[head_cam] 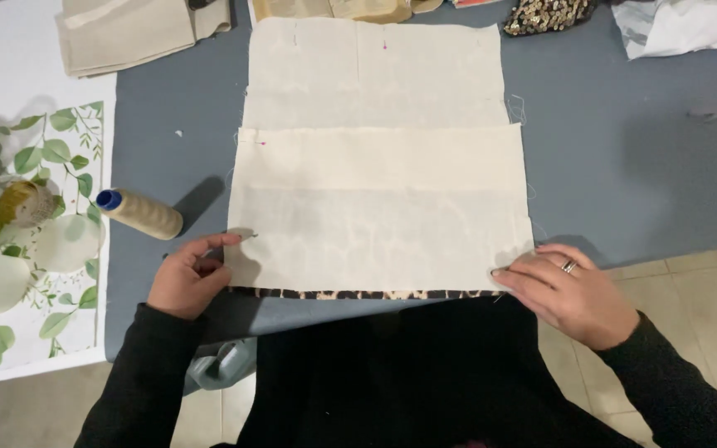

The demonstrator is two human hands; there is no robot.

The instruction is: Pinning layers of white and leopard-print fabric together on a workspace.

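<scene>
Cream woven cotton panel [379, 207], rectangular, lying flat on the grey-blue tabletop [616, 158], spanning from left hand [188, 278] to right hand [570, 292]. Left hand loosely curled at the panel's near left corner, thumb and forefinger pinching what looks like a thin pin; too small to be sure. Right hand spread flat, fingertips pressing the near right corner. Just below both hands, a narrow leopard-print fabric strip [358, 294] peeking under the near edge. Beyond the panel, a second cream fabric piece [375, 70], partly overlapped. Left of the left hand, a beige thread cone with blue core [139, 212]. Apparently aligning and pinning layers; calling next for a steady hold and matched edges.
</scene>
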